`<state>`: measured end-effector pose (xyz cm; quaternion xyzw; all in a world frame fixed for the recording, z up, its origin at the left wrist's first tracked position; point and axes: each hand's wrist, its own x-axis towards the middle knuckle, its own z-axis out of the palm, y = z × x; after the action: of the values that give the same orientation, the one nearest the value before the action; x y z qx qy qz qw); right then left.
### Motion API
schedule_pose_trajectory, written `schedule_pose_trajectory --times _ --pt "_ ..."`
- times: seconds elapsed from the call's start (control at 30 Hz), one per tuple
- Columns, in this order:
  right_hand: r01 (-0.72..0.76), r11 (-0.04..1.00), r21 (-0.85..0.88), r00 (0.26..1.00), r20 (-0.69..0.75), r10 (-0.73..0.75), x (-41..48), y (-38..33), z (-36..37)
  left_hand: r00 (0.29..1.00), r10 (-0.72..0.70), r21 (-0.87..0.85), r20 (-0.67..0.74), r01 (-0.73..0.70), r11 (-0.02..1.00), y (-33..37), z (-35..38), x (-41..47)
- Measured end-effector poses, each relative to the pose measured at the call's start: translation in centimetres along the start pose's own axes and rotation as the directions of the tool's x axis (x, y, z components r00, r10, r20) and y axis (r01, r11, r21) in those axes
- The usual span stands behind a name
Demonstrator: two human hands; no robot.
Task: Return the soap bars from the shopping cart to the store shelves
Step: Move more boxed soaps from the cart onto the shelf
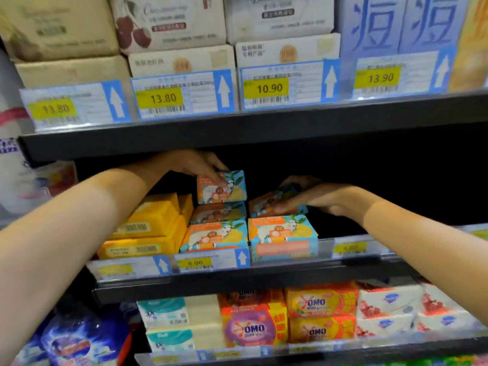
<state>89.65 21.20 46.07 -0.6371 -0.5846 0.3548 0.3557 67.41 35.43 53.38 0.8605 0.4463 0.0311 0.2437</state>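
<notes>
Both my arms reach into the middle shelf (264,273). My left hand (196,165) grips the top of an orange-and-blue soap box (224,187) with a sheep picture, sitting on top of a stack of like boxes (216,236). My right hand (317,198) holds a second such soap box (269,206), tilted, just above another box of the same kind (284,237) at the shelf front. The shopping cart is out of view.
Yellow soap bars (148,228) are stacked left of the sheep boxes. The space to the right on this shelf is dark. The upper shelf (237,133) hangs close above my hands, bearing large packs and price tags. OMO soaps (319,315) and white packs fill the lower shelf.
</notes>
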Motion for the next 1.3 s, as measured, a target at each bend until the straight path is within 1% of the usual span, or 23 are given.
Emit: schedule_pose_trajectory --times 0.03,0.17,0.23,0.33,0.47,0.6,1.07,1.2,1.23,1.3 --pt "-0.008 0.999 -0.031 1.000 0.019 0.009 0.0 0.0 0.1 0.999 -0.015 0.002 0.030 0.015 1.000 -0.3 -0.4 0.8" --pt "-0.040 0.999 -0.037 0.999 0.029 0.041 0.0 -0.2 0.2 0.992 -0.069 0.021 0.106 0.067 0.998 -1.3 -0.3 2.6" --pt "-0.050 0.997 -0.059 0.998 0.025 0.052 0.1 -0.1 0.2 0.987 -0.075 0.046 0.145 0.069 0.997 -1.2 0.9 2.7" --pt "-0.045 0.997 -0.069 0.999 0.024 0.047 0.2 0.0 0.2 0.981 -0.060 0.033 0.186 0.054 0.998 -1.2 1.7 3.0" --pt "-0.036 0.996 -0.083 0.999 0.033 0.039 -0.2 -0.1 0.1 0.981 -0.068 0.088 0.179 0.053 0.995 -1.0 1.7 2.9" --pt "-0.037 0.996 -0.078 0.999 0.035 0.039 -0.2 -0.2 0.2 0.973 -0.112 0.152 0.202 0.082 0.985 -0.4 2.3 2.8" --pt "0.039 0.982 -0.183 0.998 0.048 -0.031 0.2 0.1 0.1 0.958 -0.215 0.366 0.190 0.134 0.921 0.9 2.4 2.3" --pt "0.061 0.956 -0.285 0.998 0.051 -0.048 0.3 -0.1 0.2 0.963 -0.217 0.370 0.159 0.146 0.917 1.7 2.3 1.3" --pt "0.069 0.940 -0.335 0.998 0.030 -0.062 0.3 -0.2 0.3 0.966 -0.214 0.362 0.148 0.148 0.920 1.9 2.3 0.8" --pt "0.092 0.901 -0.425 0.990 -0.054 -0.127 0.2 -0.6 0.4 0.971 -0.204 0.341 0.123 0.152 0.928 2.5 2.1 -0.3"
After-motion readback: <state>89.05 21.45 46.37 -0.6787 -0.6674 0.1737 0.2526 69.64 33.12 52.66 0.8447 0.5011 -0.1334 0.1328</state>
